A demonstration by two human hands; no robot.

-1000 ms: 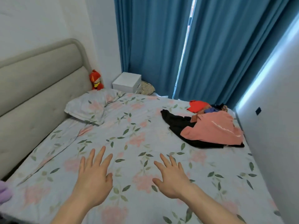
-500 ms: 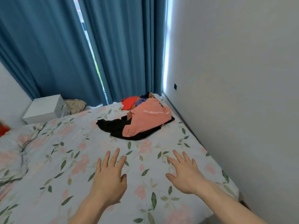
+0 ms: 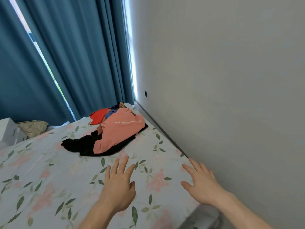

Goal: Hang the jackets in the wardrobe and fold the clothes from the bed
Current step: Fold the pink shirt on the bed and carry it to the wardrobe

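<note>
Clothes [image 3: 113,134] heaped on bed [image 3: 41,171]; hands [image 3: 118,187] empty

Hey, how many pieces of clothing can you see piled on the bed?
4 at least: pink top uppermost, black garment beneath it, red garment behind, blue piece beside the red. More may be hidden.

Floral-sheeted bed [image 3: 49,171], heap of clothes [image 3: 112,133] at far corner
</note>
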